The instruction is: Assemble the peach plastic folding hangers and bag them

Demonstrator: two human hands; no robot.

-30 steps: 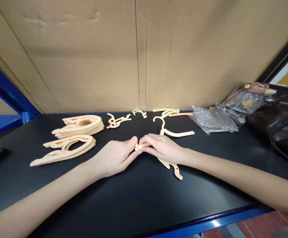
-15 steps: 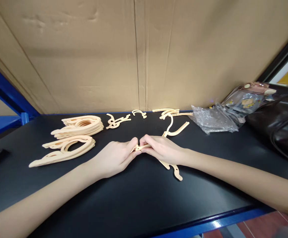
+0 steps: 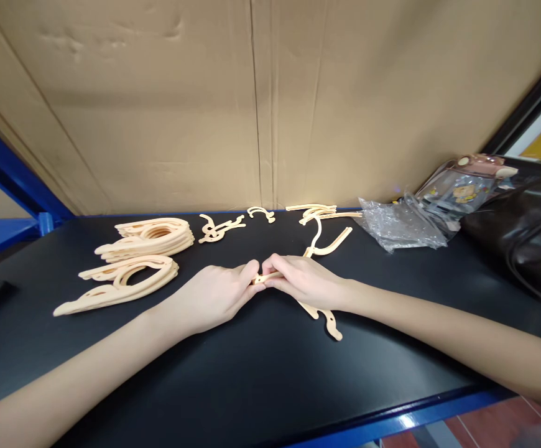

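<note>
My left hand (image 3: 221, 297) and my right hand (image 3: 301, 281) meet over the middle of the table, fingers pinched on a beige plastic hanger piece (image 3: 260, 279). A small holed end of it shows between my fingertips; my fingers cover the rest. From behind my right hand rise a curved hook (image 3: 317, 239) and a grooved arm (image 3: 338, 241). Below that hand, a curved, holed hanger end (image 3: 332, 326) sticks out beside another beige end. Whether these join the piece I hold is hidden.
At left lie a stack of folded beige hangers (image 3: 177, 242) and more hangers (image 3: 152, 287) before it. Loose beige parts (image 3: 214, 233), a small hook part (image 3: 262, 214) and long pieces (image 3: 312, 210) lie along the cardboard (image 3: 158, 124). Clear plastic bags (image 3: 401, 224) and a dark leather bag (image 3: 522, 230) are right.
Both hands keep their pinch in nearly the same place. The grooved arm behind my right hand has shifted slightly to the left.
</note>
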